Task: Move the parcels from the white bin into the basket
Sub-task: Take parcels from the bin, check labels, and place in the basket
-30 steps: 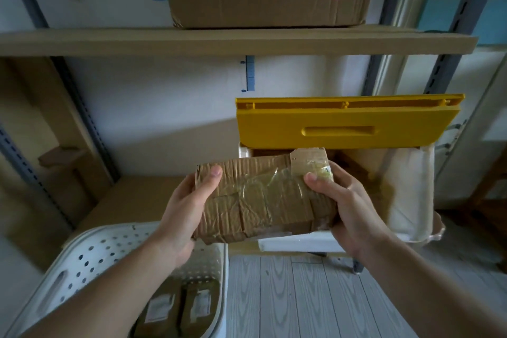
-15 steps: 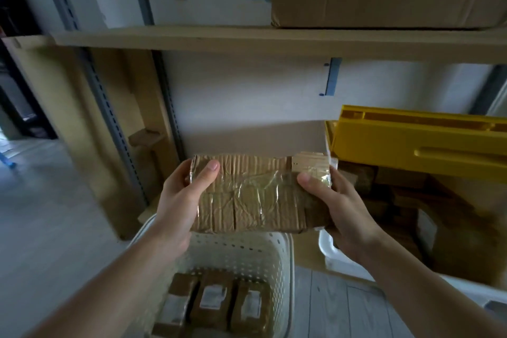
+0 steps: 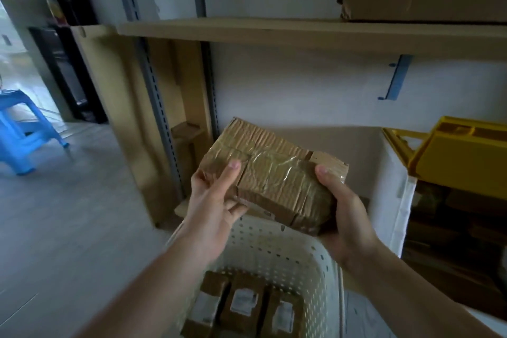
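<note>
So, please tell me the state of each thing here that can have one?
parcel: held in the air above the basket, tilted
left hand: grips the parcel's left end
right hand: grips the parcel's right end
basket: holds three parcels side by side
white bin: holds more parcels
yellow lid: raised

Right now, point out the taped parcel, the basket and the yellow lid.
taped parcel (image 3: 274,173): head view, taped top face.
basket (image 3: 274,250): head view, perforated far wall.
yellow lid (image 3: 466,156): head view, flat front face.

White bin (image 3: 399,200) mostly beyond right edge
</note>
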